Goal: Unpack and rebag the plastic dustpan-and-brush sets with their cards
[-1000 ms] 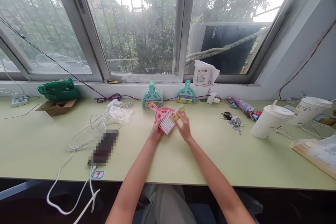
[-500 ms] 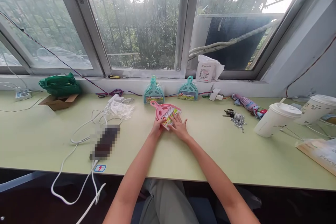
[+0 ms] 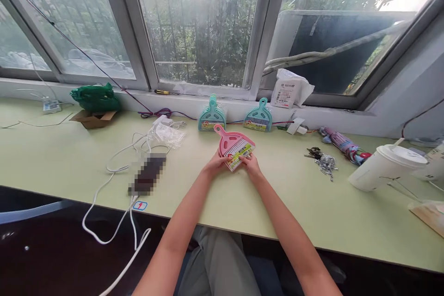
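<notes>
A pink dustpan with a white-bristled brush and a yellow-green label is tilted between my hands above the table. My left hand grips its lower left edge, thumb on the front. At the lower right edge, my right hand is closed on it too, thumb over the label. The fingers behind the dustpan are hidden. Beyond it, a stack of teal dustpans leans against the wall under the window. To its right stands another teal dustpan set.
Left on the table lie a blurred dark device, white cables and a cardboard box with a green bag. On the right are keys, a folded umbrella and a white cup.
My right hand has gone from lying spread across the label to gripping the dustpan's lower right edge. The dustpan now faces me more upright. The camera view has shifted.
</notes>
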Demonstrator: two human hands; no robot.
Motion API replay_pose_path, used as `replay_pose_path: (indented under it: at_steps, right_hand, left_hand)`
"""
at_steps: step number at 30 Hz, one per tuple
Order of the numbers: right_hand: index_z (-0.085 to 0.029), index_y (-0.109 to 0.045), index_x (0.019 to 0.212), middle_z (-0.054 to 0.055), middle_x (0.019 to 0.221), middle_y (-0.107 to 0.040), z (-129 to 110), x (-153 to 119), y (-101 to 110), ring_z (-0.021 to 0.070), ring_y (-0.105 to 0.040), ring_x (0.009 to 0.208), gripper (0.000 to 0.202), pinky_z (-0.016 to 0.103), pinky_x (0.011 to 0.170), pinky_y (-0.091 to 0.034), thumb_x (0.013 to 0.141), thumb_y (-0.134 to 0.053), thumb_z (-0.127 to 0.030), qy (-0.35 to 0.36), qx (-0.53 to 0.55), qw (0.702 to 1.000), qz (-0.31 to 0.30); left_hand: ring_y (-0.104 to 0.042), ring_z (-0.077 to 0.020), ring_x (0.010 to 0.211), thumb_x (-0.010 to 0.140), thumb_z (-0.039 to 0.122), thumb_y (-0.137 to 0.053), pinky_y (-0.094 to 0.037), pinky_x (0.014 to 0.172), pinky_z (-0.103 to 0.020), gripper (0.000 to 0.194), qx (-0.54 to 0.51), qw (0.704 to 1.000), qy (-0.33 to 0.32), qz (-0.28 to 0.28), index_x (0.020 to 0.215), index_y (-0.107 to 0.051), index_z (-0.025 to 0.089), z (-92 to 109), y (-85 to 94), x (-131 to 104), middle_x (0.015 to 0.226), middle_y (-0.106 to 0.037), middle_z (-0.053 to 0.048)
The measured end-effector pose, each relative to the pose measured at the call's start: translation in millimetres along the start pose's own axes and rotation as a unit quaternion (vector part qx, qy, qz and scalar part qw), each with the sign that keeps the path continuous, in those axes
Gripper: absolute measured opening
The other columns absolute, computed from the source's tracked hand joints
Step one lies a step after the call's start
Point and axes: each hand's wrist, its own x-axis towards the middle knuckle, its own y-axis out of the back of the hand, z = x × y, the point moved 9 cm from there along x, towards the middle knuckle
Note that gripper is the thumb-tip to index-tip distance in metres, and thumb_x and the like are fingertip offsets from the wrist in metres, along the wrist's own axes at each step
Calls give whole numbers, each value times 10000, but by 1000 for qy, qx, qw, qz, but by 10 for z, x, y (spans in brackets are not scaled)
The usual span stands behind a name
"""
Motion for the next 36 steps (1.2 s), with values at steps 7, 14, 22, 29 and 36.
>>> replay_pose_path:
  at_steps: [7, 14, 22, 29, 36]
  right_hand:
    - [-199, -592, 935, 33, 898, -719, 8, 44, 242, 213, -706, 853, 460, 343, 759, -616, 535, -813, -150, -20, 44, 998, 48]
    - [-225, -591, 924, 7, 913, -718, 44, 152, 396, 180, -707, 844, 469, 289, 740, -620, 526, -827, -149, -5, 83, 995, 55]
    - [-222, -592, 916, -7, 921, -714, 56, 171, 433, 153, -704, 840, 462, 243, 736, -612, 523, -829, -161, 0, 98, 993, 63]
    - [-208, -601, 920, 9, 950, -715, 17, 102, 433, 187, -696, 892, 488, 288, 757, -614, 497, -835, -140, -3, 94, 994, 57]
    - [-196, -628, 954, 31, 1002, -717, -116, 32, 342, 206, -697, 903, 442, 295, 731, -620, 554, -801, -121, -14, 79, 997, 15]
  left_hand:
    - [-298, -343, 1381, 681, 238, -743, -189, 1126, -532, 420, 273, 931, -86, 225, 1083, -624, 210, 625, 867, 18, 1325, -531, -154]
    - [-307, -290, 1376, 690, 88, -586, -44, 1135, -530, 154, 416, 819, -83, 387, 800, -630, 186, 1331, 1938, -393, 1185, -595, -181]
    - [-538, -247, 1030, 739, 148, -520, -98, 1165, -499, 271, 498, 782, -147, 344, 507, -579, 275, 1371, 1673, -1004, 621, -545, -51]
    - [-419, -351, 1230, 834, 151, -457, -295, 1026, -537, 314, 752, 587, 45, 297, 1075, -658, 151, 1042, 1413, -565, 1255, -546, -195]
    - [-508, -217, 1159, 882, 165, -471, -401, 952, -311, 313, 783, 612, 25, 105, 1120, -651, 260, 331, 819, -61, 1179, -612, -83]
